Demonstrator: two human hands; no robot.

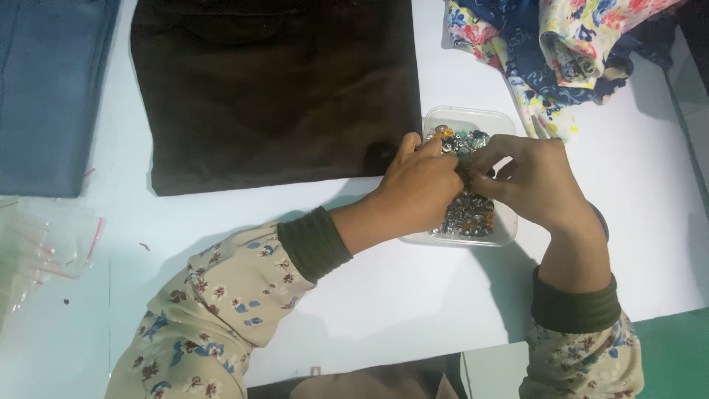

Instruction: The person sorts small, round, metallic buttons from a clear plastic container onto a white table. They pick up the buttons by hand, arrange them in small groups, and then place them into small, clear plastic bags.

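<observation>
A clear plastic box [470, 118] full of small shiny beads and buttons [468, 213] sits on the white table. Both hands meet over it. My left hand [418, 188] has its fingers curled, fingertips pressed toward the right hand above the box. My right hand [533, 182] faces it, fingers pinched together at the same spot. Whatever sits between the fingertips is too small and hidden to make out. Both arms wear floral sleeves with dark green cuffs.
A dark brown folded cloth [281, 89] lies just left of the box. Blue fabric [52, 89] lies at far left, floral fabrics [561, 44] at top right, small clear zip bags [37, 244] at the left edge. The table's near edge [413, 355] runs below my arms.
</observation>
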